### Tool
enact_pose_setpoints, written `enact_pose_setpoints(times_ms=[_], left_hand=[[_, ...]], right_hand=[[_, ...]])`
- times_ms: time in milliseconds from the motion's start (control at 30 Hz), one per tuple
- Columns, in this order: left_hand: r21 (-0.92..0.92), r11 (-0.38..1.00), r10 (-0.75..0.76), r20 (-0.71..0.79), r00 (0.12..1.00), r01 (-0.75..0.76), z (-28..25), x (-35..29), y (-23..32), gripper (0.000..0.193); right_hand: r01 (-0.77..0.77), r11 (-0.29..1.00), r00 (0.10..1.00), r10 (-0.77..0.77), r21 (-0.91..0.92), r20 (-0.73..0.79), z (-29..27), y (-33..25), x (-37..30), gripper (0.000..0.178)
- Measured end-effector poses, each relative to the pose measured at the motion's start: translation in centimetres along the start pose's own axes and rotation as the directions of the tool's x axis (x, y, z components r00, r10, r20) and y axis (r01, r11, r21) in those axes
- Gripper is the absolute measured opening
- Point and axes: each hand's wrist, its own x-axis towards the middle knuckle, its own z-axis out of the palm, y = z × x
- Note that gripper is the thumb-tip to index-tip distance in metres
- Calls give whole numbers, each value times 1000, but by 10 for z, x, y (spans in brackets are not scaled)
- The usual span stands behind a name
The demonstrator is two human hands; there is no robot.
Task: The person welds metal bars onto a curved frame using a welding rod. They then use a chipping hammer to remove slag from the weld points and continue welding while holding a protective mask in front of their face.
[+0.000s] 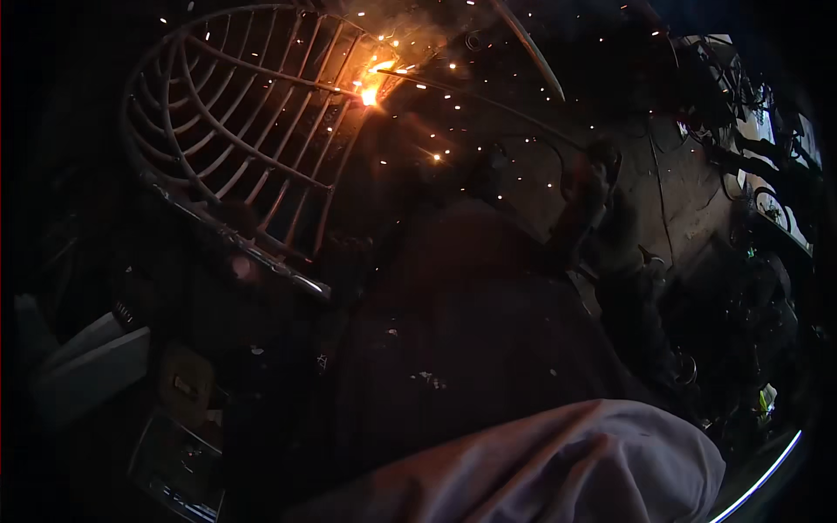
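Note:
A curved metal grille of rusty-looking bars fills the upper left. At its right-hand edge burns a bright welding arc, throwing sparks and some smoke. A thin, long welding rod reaches from that glow down to my right hand, a dark shape closed around the rod's far end; shadow hides its fingers and any holder. Near the grille's lower corner, a dim shape may be my left hand, but its fingers cannot be made out. Dark cloth covers the middle below.
Another metal bar slants down from the top. A shiny metal edge runs beneath the grille. Pale box-like pieces stand at lower left. Cables and dark clutter crowd the right side. Pale cloth bunches at the bottom.

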Motion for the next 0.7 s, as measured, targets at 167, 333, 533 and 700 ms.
enact_pose_setpoints(times_ms=[167, 333, 533, 700], left_hand=[[-1, 1000, -3, 7, 1000, 3, -1, 0, -3, 58], [2, 1000, 4, 5, 1000, -4, 3, -2, -4, 58], [7, 1000, -9, 27, 1000, 8, -3, -2, -6, 59], [-1, 1000, 2, 21, 1000, -2, 4, -4, -6, 60]], right_hand=[[-204, 978, 979, 204, -34, 11, -8, -2, 4, 59], [-37, 936, 999, 31, -350, -22, -8, 13, -1, 66], [-22, 941, 999, 30, -338, 19, -3, 1, 7, 58], [35, 940, 999, -42, -338, -11, -2, 9, 5, 57]])
